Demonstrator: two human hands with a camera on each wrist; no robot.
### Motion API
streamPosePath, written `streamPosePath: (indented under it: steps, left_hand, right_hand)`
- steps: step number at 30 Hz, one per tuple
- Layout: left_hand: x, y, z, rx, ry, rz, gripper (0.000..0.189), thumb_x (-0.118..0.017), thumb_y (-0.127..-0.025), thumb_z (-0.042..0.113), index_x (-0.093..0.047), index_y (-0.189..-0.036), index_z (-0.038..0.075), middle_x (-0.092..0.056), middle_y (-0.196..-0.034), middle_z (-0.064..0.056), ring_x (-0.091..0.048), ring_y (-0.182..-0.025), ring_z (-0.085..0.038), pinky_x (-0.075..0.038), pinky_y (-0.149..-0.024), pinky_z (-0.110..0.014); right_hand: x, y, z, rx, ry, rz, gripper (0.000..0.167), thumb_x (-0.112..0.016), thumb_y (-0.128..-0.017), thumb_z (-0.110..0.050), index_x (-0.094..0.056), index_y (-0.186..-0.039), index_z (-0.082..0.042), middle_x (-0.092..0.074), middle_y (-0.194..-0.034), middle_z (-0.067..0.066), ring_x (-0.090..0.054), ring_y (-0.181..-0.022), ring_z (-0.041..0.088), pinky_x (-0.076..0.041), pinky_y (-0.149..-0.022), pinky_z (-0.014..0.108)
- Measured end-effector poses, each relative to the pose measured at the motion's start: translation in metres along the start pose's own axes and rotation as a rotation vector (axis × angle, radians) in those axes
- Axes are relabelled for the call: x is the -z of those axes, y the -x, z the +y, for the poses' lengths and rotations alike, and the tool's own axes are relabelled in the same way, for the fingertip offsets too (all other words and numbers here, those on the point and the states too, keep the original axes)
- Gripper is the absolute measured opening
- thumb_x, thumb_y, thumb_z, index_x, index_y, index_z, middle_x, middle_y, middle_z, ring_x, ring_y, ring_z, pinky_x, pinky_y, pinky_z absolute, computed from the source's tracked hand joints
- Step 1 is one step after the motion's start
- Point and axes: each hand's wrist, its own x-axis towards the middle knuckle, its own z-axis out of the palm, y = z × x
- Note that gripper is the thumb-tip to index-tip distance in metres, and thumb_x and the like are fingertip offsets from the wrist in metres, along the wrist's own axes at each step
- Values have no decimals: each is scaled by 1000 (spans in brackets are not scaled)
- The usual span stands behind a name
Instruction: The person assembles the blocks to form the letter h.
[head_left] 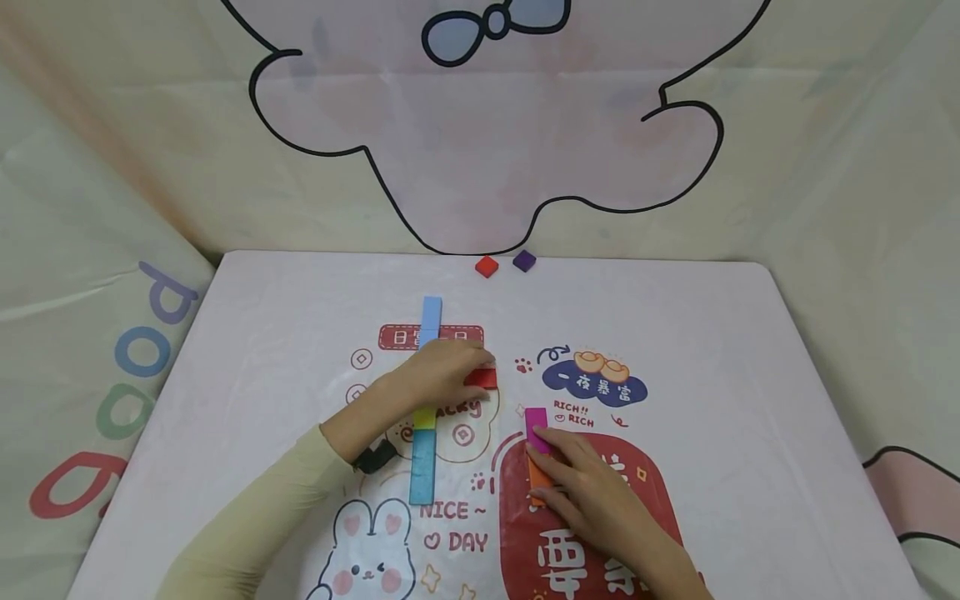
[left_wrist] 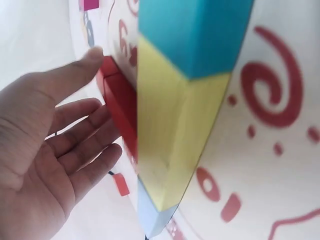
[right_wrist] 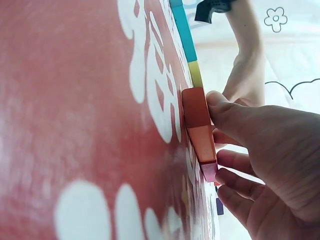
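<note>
My left hand (head_left: 450, 373) reaches over a row of blocks, its thumb and fingers around a red block (head_left: 482, 378) just right of the row. In the left wrist view, the red block (left_wrist: 121, 100) lies beside the yellow block (left_wrist: 170, 120); the thumb tip is at its end. The row runs from a light blue block (head_left: 431, 321) through yellow to a teal block (head_left: 422, 467). My right hand (head_left: 592, 492) holds an orange block (head_left: 537, 482), which meets a magenta block (head_left: 536, 427) end to end. In the right wrist view, the thumb presses the orange block (right_wrist: 197, 117).
At the table's far edge lie a small red block (head_left: 487, 267) and a dark purple block (head_left: 524, 261). The white tablecloth (head_left: 720, 350) carries printed drawings and lettering. A black strap piece (head_left: 375, 457) sits at the left wrist. Behind hangs a printed curtain (head_left: 487, 125).
</note>
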Motion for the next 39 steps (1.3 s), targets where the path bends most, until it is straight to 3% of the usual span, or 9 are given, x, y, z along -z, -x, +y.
streamPosePath:
  steps: [6,13,18,24,33,39]
  left_hand:
    - [10,-4,-3,13,11,14,54,-76,-96,46,-69,-140,14,-73,-137,-4,-67,-130,-23,-58,-110,-42]
    - [24,-19,-9,23,-12,63,46,-71,-101,40,-71,-138,12,-76,-126,-6,-70,-106,-18,-64,-92,-34]
    - [32,-30,-15,54,-35,100,45,-69,-102,37,-69,-140,12,-74,-130,-8,-70,-111,-22,-64,-94,-38]
    - [34,-42,-26,94,-42,150,45,-66,-103,36,-67,-142,12,-69,-139,-9,-67,-127,-25,-62,-103,-43]
    - [32,-60,-43,201,-1,209,46,-69,-102,31,-64,-144,12,-68,-138,-11,-68,-122,-27,-60,-105,-45]
    - [29,-74,-51,215,-9,262,47,-68,-102,31,-64,-142,9,-67,-137,-13,-68,-120,-28,-61,-101,-46]
  right_hand:
    - [0,-1,0,24,46,5,65,-86,-86,-43,-66,-146,-26,-57,-153,-1,-58,-136,23,-66,-95,43]
    - [0,-2,2,41,69,10,69,-86,-86,-44,-65,-147,-22,-58,-155,0,-61,-139,24,-62,-103,46]
    - [-1,-2,2,21,55,13,73,-87,-85,-44,-62,-150,-22,-59,-155,-1,-62,-138,24,-62,-102,47]
    - [-1,-1,2,2,45,11,72,-86,-85,-44,-62,-150,-23,-58,-156,-1,-62,-137,24,-62,-102,48]
    - [0,-1,1,-3,33,-5,71,-84,-88,-43,-61,-151,-23,-56,-158,-1,-61,-138,25,-62,-102,50]
    - [1,-1,1,-9,42,-17,72,-85,-87,-45,-61,-151,-21,-55,-158,1,-62,-137,26,-62,-102,48]
